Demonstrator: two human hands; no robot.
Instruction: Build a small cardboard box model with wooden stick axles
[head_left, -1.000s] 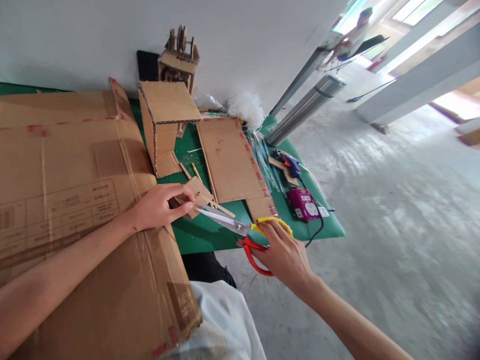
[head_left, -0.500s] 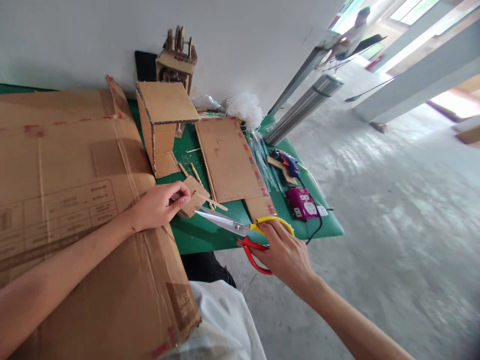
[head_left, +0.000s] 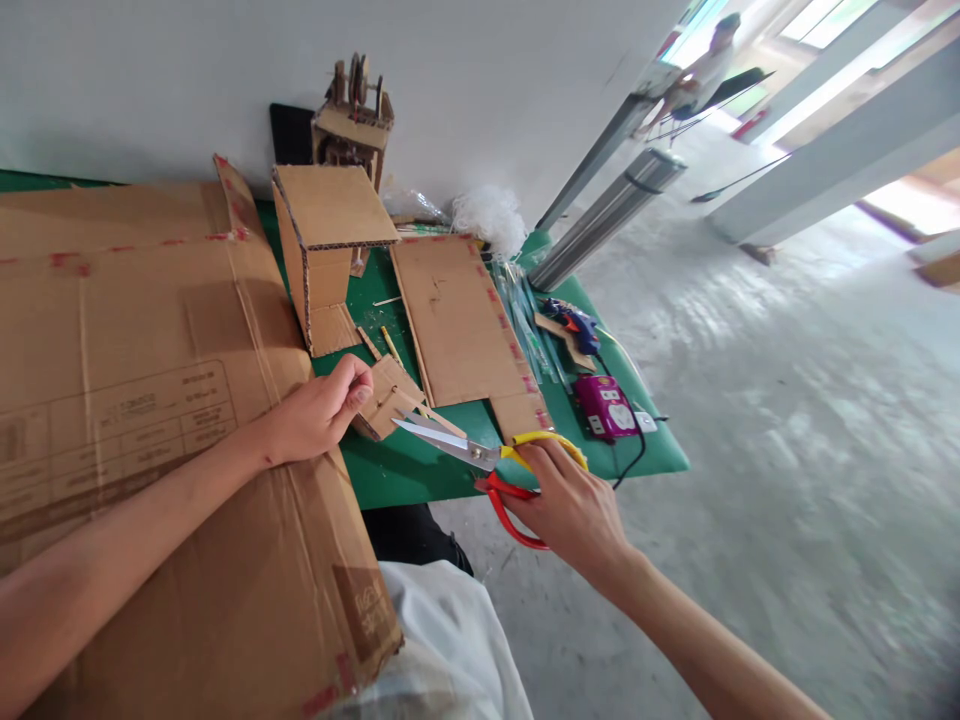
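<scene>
My left hand (head_left: 322, 410) rests over the edge of the large cardboard box, fingers curled closed. Its fingertips are beside a small cardboard piece (head_left: 390, 388) with a small hole or peg in its face; whether they grip anything is hidden. A thin pale strip (head_left: 446, 421) extends from that piece toward the right. In my right hand (head_left: 566, 500) is a pair of scissors (head_left: 476, 455) with one yellow and one red handle. The blades are slightly apart and point left, with the tips close to the strip; I cannot tell if they touch it.
The large cardboard box (head_left: 150, 330) covers the left side. On the green table (head_left: 405, 475) stand a cardboard frame (head_left: 337, 205) and a flat cardboard sheet (head_left: 461, 320). A glue gun (head_left: 574, 325) and purple power socket (head_left: 606, 408) lie right. A person (head_left: 709, 75) sits far back.
My left hand has drawn back slightly left from the small cardboard piece, and its fingers have curled in. The thin strip has shifted a little. The scissors have hardly moved.
</scene>
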